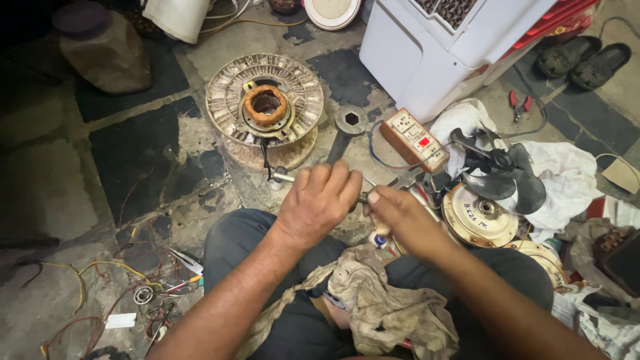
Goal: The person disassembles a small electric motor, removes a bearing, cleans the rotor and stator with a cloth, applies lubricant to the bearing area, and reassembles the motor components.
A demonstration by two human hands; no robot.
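My left hand (320, 200) is closed in a fist around a metal rod (285, 177) whose end sticks out to the left. My right hand (400, 217) grips the rod's other side, with a small white part (380, 237) under its fingers. Both hands are held over my knees, above a dirty rag (380, 300) on my lap. Just beyond the hands lies a round fan stator (265, 100) with a copper winding (265, 105) at its centre.
A wooden switchboard box (413, 139) lies beside a black fan blade (497, 177) and round motor covers (479, 217) on white cloth. A white cooler body (440, 47) stands behind. Loose wires and scissors (187, 261) lie at lower left, sandals (583, 59) at upper right.
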